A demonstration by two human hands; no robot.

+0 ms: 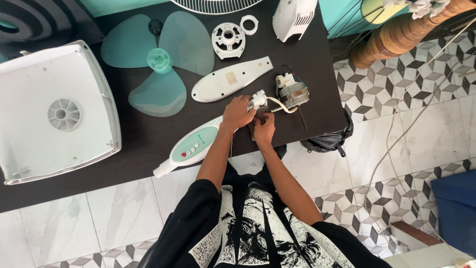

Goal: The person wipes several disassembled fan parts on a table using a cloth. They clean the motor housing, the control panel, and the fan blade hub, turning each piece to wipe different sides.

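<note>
Both hands meet at the near edge of the dark bench (148,144). Left hand (237,113) is curled around a small white plastic part (258,100), fingers closed on it. Right hand (264,130) sits just beside and slightly nearer the body, fingertips pinched at the base of the same part; what it pinches is too small to tell. A cream wire (281,106) runs from the white part toward the fan motor (292,94), which lies just beyond and to the right of the hands, touching nothing else but its leads.

Under the left wrist: the white-and-green control housing (191,147) with buttons, extending down-left from the hands. Just beyond the left hand: one long white cover plate (231,79). Farther out, beyond-left: one translucent green fan blade (157,62) with three lobes. Beyond the hands: one round white motor bracket (228,39), one small white ring (249,24), one white motor shell (293,17), and part of one wire grille (213,5) at the far edge. Far left: one large white square base (54,111), upturned.

Right of the hands, hanging off the bench corner: one black plastic bag (327,141). Nothing lies between the two hands and the motor except the wire.
</note>
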